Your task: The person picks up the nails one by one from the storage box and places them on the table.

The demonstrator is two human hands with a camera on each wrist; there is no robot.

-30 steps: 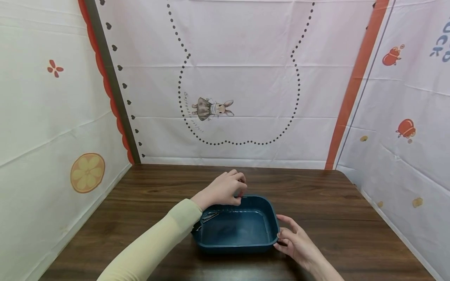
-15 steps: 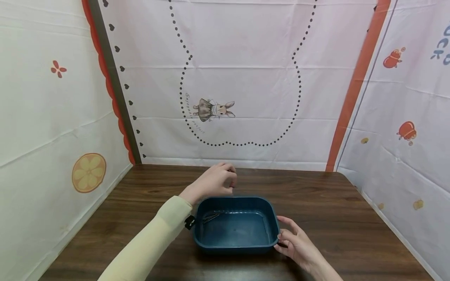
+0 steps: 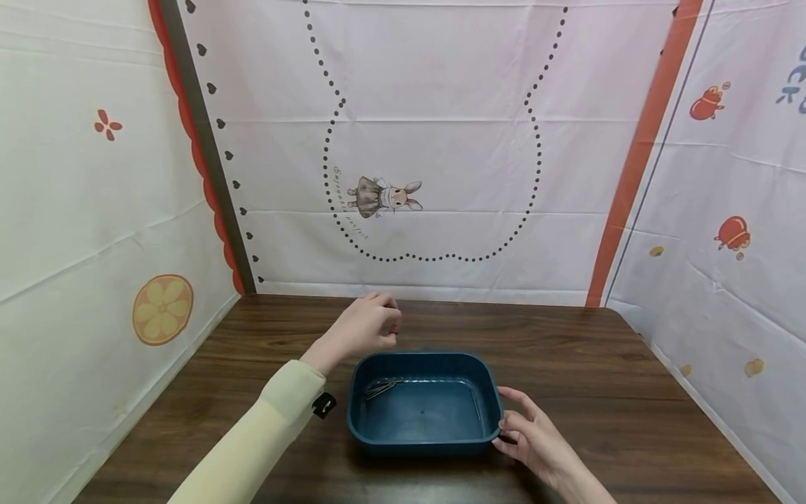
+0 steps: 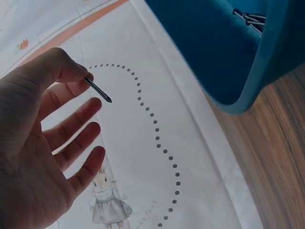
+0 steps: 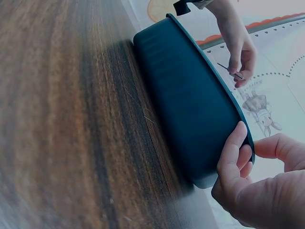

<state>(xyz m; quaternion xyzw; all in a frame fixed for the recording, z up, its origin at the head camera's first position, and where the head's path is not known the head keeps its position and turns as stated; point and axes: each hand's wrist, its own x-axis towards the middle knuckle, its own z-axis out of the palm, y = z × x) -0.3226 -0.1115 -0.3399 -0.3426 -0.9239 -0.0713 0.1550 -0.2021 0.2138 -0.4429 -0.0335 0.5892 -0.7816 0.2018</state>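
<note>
- Blue bin [image 3: 422, 442] sat at the lower centre of the frame, on a dark wooden table [image 3: 585, 371], its open top facing up.
- At its right end I saw the person's right hand [image 3: 529, 437], thumb and fingers curled round the rim and gripping it.
- Several loose nails [image 3: 380, 389] lay together inside, toward the bin's left end.
- Beyond the bin's upper left corner hung the left hand [image 3: 359, 329], clear of the rim; from the left wrist view, thumb and forefinger pinched one dark pointed nail [image 4: 99, 89], the other three fingers loosely spread.
- Farthest off, white cloth [image 3: 434, 154] closed the background, a rabbit print [image 3: 384, 196] sideways on it near the centre of the frame.
</note>
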